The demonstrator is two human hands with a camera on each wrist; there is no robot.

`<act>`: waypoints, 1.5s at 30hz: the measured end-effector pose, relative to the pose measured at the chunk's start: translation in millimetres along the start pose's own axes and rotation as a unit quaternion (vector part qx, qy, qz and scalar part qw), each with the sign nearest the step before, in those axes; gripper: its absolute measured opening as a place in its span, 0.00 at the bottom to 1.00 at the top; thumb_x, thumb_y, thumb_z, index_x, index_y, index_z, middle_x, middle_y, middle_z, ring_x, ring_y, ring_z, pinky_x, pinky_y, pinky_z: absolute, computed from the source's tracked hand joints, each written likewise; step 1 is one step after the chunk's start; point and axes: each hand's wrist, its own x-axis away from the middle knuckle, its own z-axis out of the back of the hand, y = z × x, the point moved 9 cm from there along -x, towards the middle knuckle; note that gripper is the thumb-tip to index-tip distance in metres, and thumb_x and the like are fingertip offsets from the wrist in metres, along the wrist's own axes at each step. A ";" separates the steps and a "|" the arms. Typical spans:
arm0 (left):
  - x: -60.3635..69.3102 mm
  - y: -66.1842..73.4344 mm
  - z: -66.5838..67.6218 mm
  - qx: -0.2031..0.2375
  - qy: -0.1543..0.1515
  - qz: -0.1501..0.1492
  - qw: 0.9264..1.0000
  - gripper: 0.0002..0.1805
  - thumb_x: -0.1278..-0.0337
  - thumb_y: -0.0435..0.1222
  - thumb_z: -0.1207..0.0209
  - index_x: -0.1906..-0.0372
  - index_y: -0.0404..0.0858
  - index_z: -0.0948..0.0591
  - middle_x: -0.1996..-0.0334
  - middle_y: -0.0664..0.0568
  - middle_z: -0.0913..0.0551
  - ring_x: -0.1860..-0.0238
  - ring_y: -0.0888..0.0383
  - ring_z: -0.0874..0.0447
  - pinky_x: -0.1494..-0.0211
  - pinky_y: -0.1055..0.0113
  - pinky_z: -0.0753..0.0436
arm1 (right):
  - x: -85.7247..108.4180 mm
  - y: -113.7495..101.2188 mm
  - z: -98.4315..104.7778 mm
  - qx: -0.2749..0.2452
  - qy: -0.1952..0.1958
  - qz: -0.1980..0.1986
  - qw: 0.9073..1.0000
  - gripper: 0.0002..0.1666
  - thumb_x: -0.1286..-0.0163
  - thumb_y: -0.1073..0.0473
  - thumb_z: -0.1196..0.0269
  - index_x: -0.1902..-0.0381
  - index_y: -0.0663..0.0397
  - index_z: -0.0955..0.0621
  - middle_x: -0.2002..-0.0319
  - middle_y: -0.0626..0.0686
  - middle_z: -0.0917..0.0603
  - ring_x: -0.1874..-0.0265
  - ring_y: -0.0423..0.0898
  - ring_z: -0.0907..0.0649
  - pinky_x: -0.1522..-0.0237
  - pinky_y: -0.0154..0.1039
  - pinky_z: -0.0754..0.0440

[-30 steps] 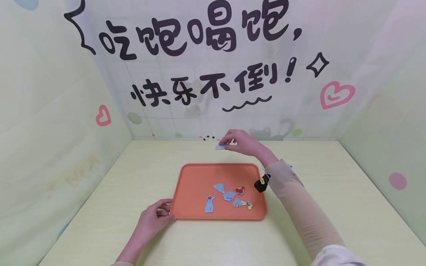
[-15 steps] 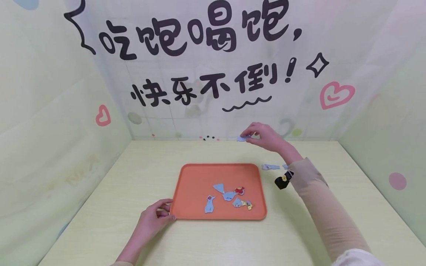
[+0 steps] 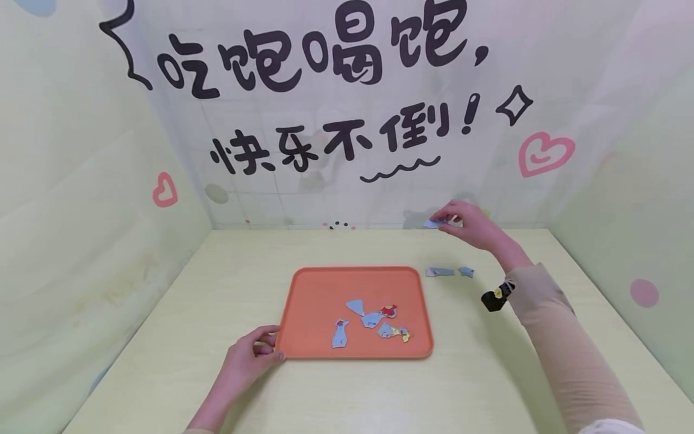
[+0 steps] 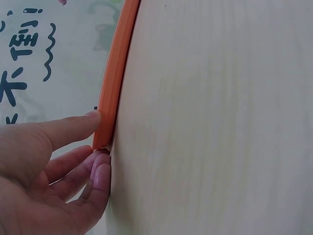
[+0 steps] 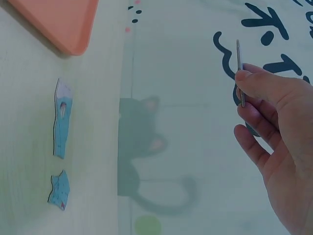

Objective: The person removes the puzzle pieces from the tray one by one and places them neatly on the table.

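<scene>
My right hand [image 3: 477, 226] is raised above the far right part of the table, pinching a thin flat light-blue piece [image 3: 434, 223] between thumb and fingers. In the right wrist view that piece [image 5: 240, 73] shows edge-on. At the orange tray [image 3: 325, 301], my left hand [image 3: 249, 355] holds the near left corner. Its thumb lies on the tray's rim [image 4: 115, 83] in the left wrist view, with the fingers curled at the corner. Several irregular light-blue printed pieces lie in the tray, among them a long one [image 3: 340, 334], a triangular one [image 3: 355, 307] and one with yellow [image 3: 394, 331].
Beyond the tray's right side, a long blue piece [image 3: 441, 272] and a small jagged one [image 3: 466, 272] lie on the pale wooden table [image 3: 347, 395]. A printed cloth backdrop [image 3: 303, 199] rises behind the table. A black wrist camera [image 3: 494, 298] hangs at my right wrist.
My right hand has travelled rightward and slightly up with the pinched piece, uncovering the two pieces beside the tray. The left hand has stayed at the tray corner.
</scene>
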 end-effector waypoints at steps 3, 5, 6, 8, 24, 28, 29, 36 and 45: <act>-0.3 -0.2 -0.5 0.000 -0.001 -0.002 1.000 0.29 0.52 0.30 0.28 0.41 0.40 0.20 0.55 0.48 0.16 0.60 0.59 0.17 0.62 0.74 0.20 | 7.0 7.4 6.2 0.012 0.009 -0.002 1.000 0.13 0.36 0.68 0.34 0.52 0.61 0.15 0.59 0.58 0.17 0.58 0.52 0.19 0.53 0.53 0.19; -0.3 -0.4 -0.5 -0.001 0.000 -0.002 1.000 0.29 0.52 0.30 0.28 0.41 0.40 0.20 0.56 0.48 0.16 0.60 0.59 0.17 0.62 0.74 0.20 | 11.7 13.1 8.3 0.018 0.013 -0.004 1.000 0.13 0.36 0.68 0.34 0.52 0.61 0.15 0.59 0.58 0.17 0.59 0.52 0.19 0.53 0.53 0.19; -0.3 -0.4 -0.5 -0.001 0.000 -0.002 1.000 0.29 0.52 0.30 0.28 0.41 0.40 0.20 0.56 0.48 0.16 0.60 0.60 0.17 0.62 0.75 0.20 | 14.2 16.4 9.0 0.019 0.014 -0.007 1.000 0.13 0.36 0.69 0.34 0.52 0.61 0.15 0.59 0.58 0.17 0.59 0.52 0.19 0.53 0.52 0.19; -0.1 -0.3 -0.5 -0.001 0.000 -0.002 1.000 0.29 0.52 0.30 0.28 0.41 0.40 0.20 0.56 0.48 0.16 0.60 0.59 0.17 0.62 0.75 0.20 | 19.4 23.5 10.4 0.024 0.016 -0.013 1.000 0.14 0.36 0.69 0.34 0.52 0.61 0.15 0.58 0.58 0.17 0.58 0.52 0.19 0.53 0.53 0.19; 2.5 2.2 0.8 -0.015 -0.001 0.000 1.000 0.29 0.52 0.32 0.28 0.41 0.40 0.21 0.55 0.49 0.16 0.58 0.59 0.17 0.61 0.74 0.20 | 63.5 82.3 25.4 0.044 0.051 -0.070 0.995 0.13 0.33 0.68 0.36 0.51 0.64 0.16 0.58 0.61 0.17 0.59 0.54 0.20 0.58 0.36 0.21; 2.8 2.4 0.6 -0.016 0.000 0.001 1.000 0.29 0.52 0.32 0.28 0.41 0.40 0.20 0.55 0.49 0.16 0.58 0.59 0.17 0.61 0.74 0.20 | 74.7 95.6 22.5 0.049 0.047 -0.089 0.994 0.13 0.32 0.67 0.36 0.51 0.64 0.16 0.58 0.61 0.17 0.58 0.53 0.20 0.59 0.34 0.22; 2.8 2.6 0.5 -0.015 0.000 0.001 1.000 0.29 0.52 0.32 0.28 0.41 0.40 0.20 0.55 0.49 0.16 0.58 0.60 0.17 0.61 0.74 0.20 | 77.6 99.0 21.5 0.048 0.045 -0.095 0.993 0.13 0.32 0.66 0.36 0.51 0.64 0.16 0.58 0.61 0.17 0.58 0.54 0.20 0.59 0.35 0.21; 3.0 5.6 0.6 -0.015 0.001 -0.001 1.000 0.28 0.52 0.31 0.29 0.41 0.39 0.20 0.56 0.49 0.16 0.59 0.60 0.17 0.61 0.74 0.21 | 93.9 116.2 12.7 0.046 0.030 -0.119 0.991 0.13 0.32 0.65 0.37 0.51 0.65 0.17 0.59 0.62 0.16 0.58 0.55 0.19 0.57 0.40 0.20; 2.8 6.2 0.8 -0.017 0.002 -0.002 1.000 0.28 0.51 0.31 0.29 0.41 0.40 0.20 0.56 0.49 0.16 0.59 0.60 0.17 0.61 0.74 0.21 | 107.7 130.9 1.2 0.052 0.004 -0.123 0.991 0.13 0.33 0.67 0.37 0.52 0.64 0.16 0.58 0.62 0.15 0.58 0.55 0.19 0.57 0.41 0.21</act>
